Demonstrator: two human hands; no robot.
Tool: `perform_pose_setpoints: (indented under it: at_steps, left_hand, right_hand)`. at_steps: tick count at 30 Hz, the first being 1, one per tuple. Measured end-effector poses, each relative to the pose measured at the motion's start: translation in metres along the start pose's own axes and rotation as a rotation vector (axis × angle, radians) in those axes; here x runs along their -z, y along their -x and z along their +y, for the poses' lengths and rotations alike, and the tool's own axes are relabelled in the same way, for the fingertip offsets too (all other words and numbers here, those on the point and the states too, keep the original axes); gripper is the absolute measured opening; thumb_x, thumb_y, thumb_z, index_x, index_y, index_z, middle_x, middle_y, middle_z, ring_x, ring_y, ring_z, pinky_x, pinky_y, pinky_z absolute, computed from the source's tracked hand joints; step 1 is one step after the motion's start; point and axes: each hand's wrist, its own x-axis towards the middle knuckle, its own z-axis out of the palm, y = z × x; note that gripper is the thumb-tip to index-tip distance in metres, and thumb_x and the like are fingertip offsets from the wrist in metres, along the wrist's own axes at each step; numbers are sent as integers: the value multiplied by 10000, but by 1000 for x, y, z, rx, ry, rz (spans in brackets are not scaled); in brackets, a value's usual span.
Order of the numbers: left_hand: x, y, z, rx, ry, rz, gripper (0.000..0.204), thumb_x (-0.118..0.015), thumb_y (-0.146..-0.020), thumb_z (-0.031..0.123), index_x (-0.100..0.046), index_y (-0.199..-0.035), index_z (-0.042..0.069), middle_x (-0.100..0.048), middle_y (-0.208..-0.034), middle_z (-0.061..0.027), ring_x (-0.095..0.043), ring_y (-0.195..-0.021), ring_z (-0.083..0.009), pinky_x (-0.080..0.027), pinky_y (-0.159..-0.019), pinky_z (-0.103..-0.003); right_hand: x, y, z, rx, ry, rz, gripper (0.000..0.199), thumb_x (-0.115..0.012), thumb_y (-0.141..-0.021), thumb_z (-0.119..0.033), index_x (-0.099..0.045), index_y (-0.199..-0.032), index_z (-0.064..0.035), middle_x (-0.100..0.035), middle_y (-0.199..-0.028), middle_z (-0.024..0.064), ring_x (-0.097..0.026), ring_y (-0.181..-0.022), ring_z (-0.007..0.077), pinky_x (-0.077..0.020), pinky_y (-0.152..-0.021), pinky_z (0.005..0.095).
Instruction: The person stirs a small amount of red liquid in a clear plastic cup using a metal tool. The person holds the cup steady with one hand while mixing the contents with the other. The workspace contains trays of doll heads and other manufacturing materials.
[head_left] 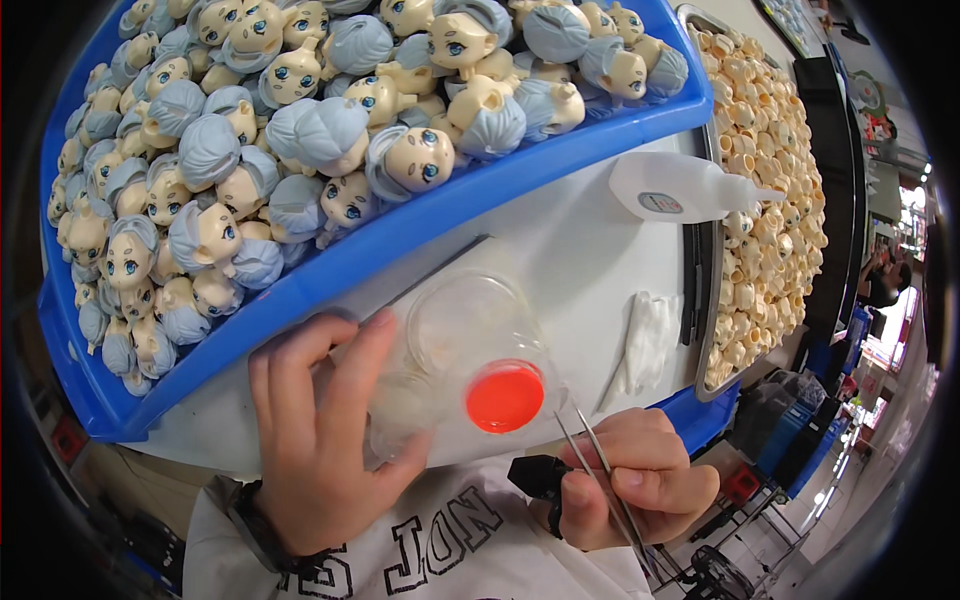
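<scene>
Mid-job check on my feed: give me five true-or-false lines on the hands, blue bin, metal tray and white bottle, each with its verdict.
1. The right hand holds metal tweezers. True.
2. The metal tray is full of blue-haired heads. False: it holds small beige pieces.
3. The blue bin holds many doll heads with pale blue hair. True.
4. The white bottle is left of the round red item. False: it is to the right, farther from the person.
5. The left hand wears a white glove. False: it is bare.
</scene>
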Motion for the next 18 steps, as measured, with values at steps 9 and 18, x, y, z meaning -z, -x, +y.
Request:
perform_pose_setpoints:
  at_steps: [9, 18]
  left_hand:
    - [8, -2, 0, -38, 79, 22, 702, -730, -465, 86, -522, -1132, 12, -494, -1035, -147, -477, -864, -298, -412, -747, -378]
    - [4, 1, -8, -41, 74, 21, 720, -694, -452, 44, -499, -1144, 4, -485, -1093, -162, -471, -932, -323, -403, -794, -392]
  right_hand:
    - [5, -10, -6, 94, 149, -139, 374, -712, -715, -55, -387, -900, -63, -562, -702, 98, -489, -555, 178, -367, -512, 262]
    - [6, -18, -8, 12, 168, -226, 411, -737, -658, -35, -389, -875, -64, -567, -671, 87, -506, -599, 190, -362, -542, 274]
